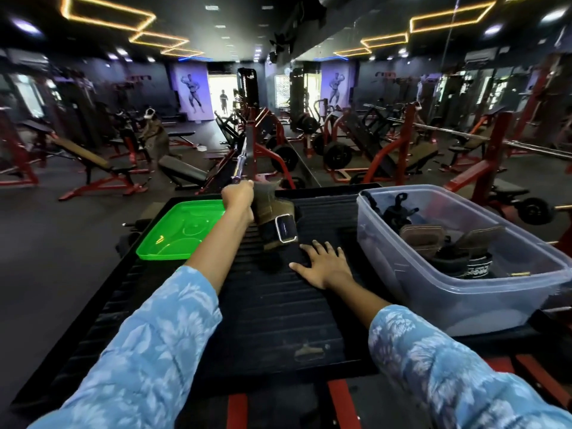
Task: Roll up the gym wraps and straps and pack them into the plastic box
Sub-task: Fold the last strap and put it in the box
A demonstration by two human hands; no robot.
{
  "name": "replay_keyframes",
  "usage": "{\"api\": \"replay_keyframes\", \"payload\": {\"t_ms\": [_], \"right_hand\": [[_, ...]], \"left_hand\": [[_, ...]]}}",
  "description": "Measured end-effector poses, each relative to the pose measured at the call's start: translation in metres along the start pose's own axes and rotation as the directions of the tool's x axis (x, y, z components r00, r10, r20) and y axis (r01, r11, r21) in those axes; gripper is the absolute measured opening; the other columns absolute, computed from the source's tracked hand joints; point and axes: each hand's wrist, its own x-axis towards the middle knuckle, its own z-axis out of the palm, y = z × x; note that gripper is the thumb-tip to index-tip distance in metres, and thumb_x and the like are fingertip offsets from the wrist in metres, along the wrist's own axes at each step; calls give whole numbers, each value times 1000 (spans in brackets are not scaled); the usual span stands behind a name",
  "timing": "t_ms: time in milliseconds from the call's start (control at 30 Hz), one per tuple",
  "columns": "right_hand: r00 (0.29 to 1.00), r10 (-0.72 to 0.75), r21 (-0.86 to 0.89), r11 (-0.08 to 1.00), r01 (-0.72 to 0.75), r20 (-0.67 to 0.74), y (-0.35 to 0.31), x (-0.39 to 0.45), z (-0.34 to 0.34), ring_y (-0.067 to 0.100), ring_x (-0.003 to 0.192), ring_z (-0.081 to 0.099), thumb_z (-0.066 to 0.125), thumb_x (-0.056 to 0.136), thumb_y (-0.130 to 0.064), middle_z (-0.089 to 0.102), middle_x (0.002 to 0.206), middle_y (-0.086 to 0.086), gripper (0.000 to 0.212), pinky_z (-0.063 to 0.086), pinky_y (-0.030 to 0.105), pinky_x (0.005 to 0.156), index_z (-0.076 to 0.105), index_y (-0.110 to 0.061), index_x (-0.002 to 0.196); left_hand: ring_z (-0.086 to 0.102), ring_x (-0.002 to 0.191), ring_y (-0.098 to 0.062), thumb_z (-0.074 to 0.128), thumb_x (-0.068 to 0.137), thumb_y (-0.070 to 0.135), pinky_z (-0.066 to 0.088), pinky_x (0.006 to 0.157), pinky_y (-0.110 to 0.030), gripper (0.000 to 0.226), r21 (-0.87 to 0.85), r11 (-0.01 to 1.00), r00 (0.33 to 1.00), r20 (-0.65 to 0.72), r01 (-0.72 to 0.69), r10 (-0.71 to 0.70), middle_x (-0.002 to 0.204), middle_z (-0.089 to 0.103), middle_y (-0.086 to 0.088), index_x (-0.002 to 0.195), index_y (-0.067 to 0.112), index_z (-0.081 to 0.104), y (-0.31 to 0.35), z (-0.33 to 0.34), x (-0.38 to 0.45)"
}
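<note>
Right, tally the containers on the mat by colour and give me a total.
Green tray: 1
Clear plastic box: 1
Total: 2

A black ribbed surface (272, 305) is carrying everything here. A green tray (173, 239) is sitting on its far left part, and a clear plastic box (433, 292) is standing on its right side. Between them a black strap (297, 246) is lying flat on the ribs, with the right hand (325, 264) resting open, palm down, on its near end. A scuffed, worn patch (309, 351) is showing on the near part of the surface
</note>
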Motion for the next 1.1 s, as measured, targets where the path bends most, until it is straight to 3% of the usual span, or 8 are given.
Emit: {"api": "replay_keyframes", "payload": {"t_ms": [200,400,533,700,800,900,1000,1100], "right_hand": [[1000,-1,9,1000,1,0,-3,-4,-3,27,145,3,29,90,-64,8,158,2,69,1,46,117,17,-29,148],[994,109,198,974,-113,32,-25,12,-25,36,129,37,46,88,-45,42,139,14,51,27,48,109,48,-14,129],[977,170,785,619,-6,-126,-56,35,-46,29,105,58,42,95,-32,66,108,13,37,40,34,89,69,-6,93],[966,-172,795,550,257,-193,-70,37,-36,13,76,55,55,89,-45,59,77,4,41,39,31,76,65,-7,74],[918,-284,733,555,392,-275,-62,42,-30,10,56,36,64,87,-32,37,56,2,44,28,31,58,43,-11,54],[908,-105,745,538,394,-405,-67,38,-45,1,46,30,65,87,-23,33,50,-6,46,27,24,51,36,-18,50],[907,168,820,512,255,-387,-68,37,-57,8,51,38,65,84,-30,41,53,-2,38,32,29,55,46,-14,56],[943,271,965,225,132,-192,-62,38,-62,19,58,45,69,79,-34,45,59,4,40,37,32,60,42,-20,52]], "left_hand": [[50,57,-12,55,91,11,41,47,-22,22,111,971,941,244,214,-235,85,57,-8,70,13,49,-25,-51,-30],[45,49,-6,58,91,19,33,39,-14,20,58,995,966,239,87,-98,67,50,0,74,12,52,-32,-50,-37],[42,49,-6,57,92,10,37,47,-14,41,-68,995,986,152,74,-63,46,46,7,58,15,36,-53,-57,-22],[56,66,-20,59,91,14,50,65,-33,20,-272,931,970,63,245,-237,80,59,-11,73,7,53,-66,-74,4],[48,66,-19,58,92,22,41,58,-29,31,-142,979,987,-42,147,-154,66,48,-3,64,14,47,-64,-71,4],[50,84,-21,54,92,37,40,75,-29,26,245,969,993,-105,-32,60,87,55,-6,87,12,57,-64,-67,-9],[53,89,-9,62,81,46,40,77,-12,56,194,924,932,217,-331,289,106,55,0,125,14,48,-49,-69,-28],[53,93,5,64,70,29,42,78,-7,67,82,883,627,734,-462,261,118,49,2,131,24,35,-47,-70,-43]]}}
